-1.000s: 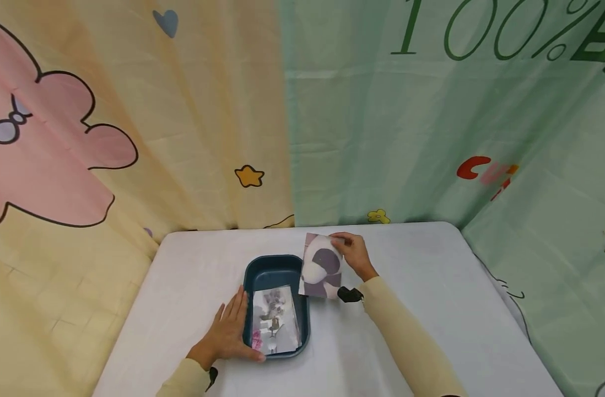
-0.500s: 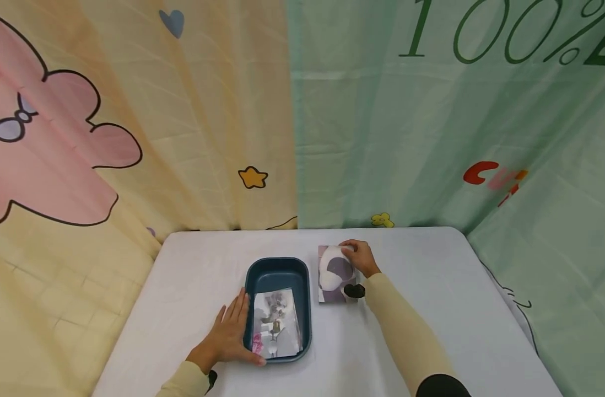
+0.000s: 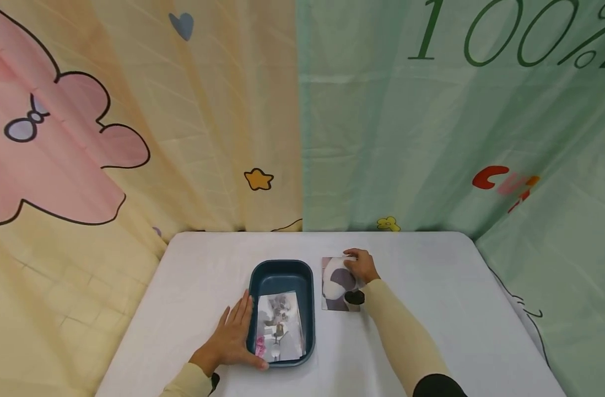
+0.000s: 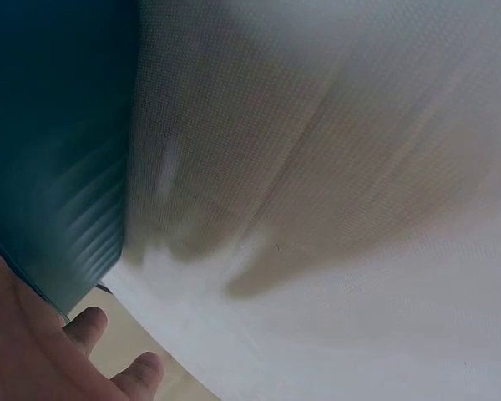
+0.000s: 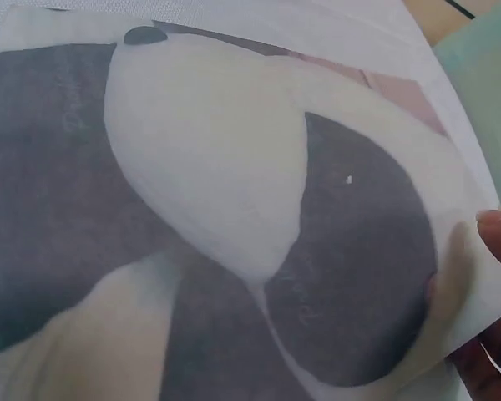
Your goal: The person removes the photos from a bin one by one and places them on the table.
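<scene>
Right now your R hand (image 3: 363, 266) has the purple-&-white picture card (image 3: 338, 284) by its 1 o'clock corner: R wrist view shows thumb (image 5: 499, 234) on top, fingertips under the edge, i.e. a pinch w/ barely any gap. Card's at approx. 2 o'clock from the middle of the dark blue tray (image 3: 282, 282), just beside the rim, not touching. Can't tell if its 7 o'clock end is fully down on the white table (image 3: 481, 331); the pinched corner looks a bit raised.

Your L hand (image 3: 230, 339) is at the tray's 8 o'clock side, fingers straight & fairly spread along the wall, thumb out toward 6 o'clock; it grips nothing, just steadies. Stack of printed cards (image 3: 280, 325) lies in the tray's 6 o'clock half.

For a clean placement, prob. best to let the far edge settle flat 1st, lower the corner, then slide the fingertips out toward 1 o'clock w/o dragging. Pinch lightly; stiff paper could crease at the corner. Square card's long side w/ tray's, leave that small gap, & hold L pressure gentle so tray doesn't skid toward 3 o'clock.
</scene>
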The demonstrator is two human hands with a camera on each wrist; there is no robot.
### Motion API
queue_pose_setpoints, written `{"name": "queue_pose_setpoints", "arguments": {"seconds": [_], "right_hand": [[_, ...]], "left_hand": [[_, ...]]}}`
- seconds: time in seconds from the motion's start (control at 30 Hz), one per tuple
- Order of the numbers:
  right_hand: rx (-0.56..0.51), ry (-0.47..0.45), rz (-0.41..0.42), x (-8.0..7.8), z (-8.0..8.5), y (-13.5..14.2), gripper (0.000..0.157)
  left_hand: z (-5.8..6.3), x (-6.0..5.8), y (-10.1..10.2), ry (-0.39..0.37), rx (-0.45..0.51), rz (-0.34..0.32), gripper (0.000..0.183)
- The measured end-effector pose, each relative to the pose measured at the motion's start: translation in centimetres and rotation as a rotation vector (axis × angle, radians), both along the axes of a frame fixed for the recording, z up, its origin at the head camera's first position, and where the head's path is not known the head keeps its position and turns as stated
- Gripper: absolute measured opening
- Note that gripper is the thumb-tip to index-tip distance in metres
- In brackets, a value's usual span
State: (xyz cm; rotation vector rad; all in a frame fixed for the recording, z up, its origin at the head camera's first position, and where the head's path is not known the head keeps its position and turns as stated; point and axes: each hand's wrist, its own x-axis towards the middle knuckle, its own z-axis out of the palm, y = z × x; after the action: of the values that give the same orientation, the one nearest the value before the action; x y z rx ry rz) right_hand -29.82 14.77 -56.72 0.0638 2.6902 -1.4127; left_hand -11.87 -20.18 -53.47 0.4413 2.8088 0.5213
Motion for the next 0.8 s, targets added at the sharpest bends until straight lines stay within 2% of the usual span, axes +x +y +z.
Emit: {"name": "queue_pose_setpoints", "arguments": {"seconds": [0.17,0.23,0.47,0.67,0.8], "right_hand": [[-0.041,-0.008,-0.03,0.7,1.1,0.4,0.036],[-0.056,0.021,-0.027,1.2,1.9,0.3,0.037],[-0.076,0.233,0.116,3.0,4.2,-2.2,0.03],[-0.073,0.238,0.245,5.1,5.8,-5.5,0.024],[-0.079,0.279,0.348,6.5,5.9,-7.4,0.024]], "left_hand": [[0.1,0.0,0.2,0.001,0.0,-0.008,0.15],[0.2,0.1,0.3,-0.006,-0.001,-0.007,0.15],[0.3,0.2,0.2,0.003,-0.005,-0.002,0.149],[0.1,0.1,0.0,0.025,-0.03,-0.011,0.15],[-0.2,0.0,-0.1,0.027,-0.022,-0.008,0.15]]}}
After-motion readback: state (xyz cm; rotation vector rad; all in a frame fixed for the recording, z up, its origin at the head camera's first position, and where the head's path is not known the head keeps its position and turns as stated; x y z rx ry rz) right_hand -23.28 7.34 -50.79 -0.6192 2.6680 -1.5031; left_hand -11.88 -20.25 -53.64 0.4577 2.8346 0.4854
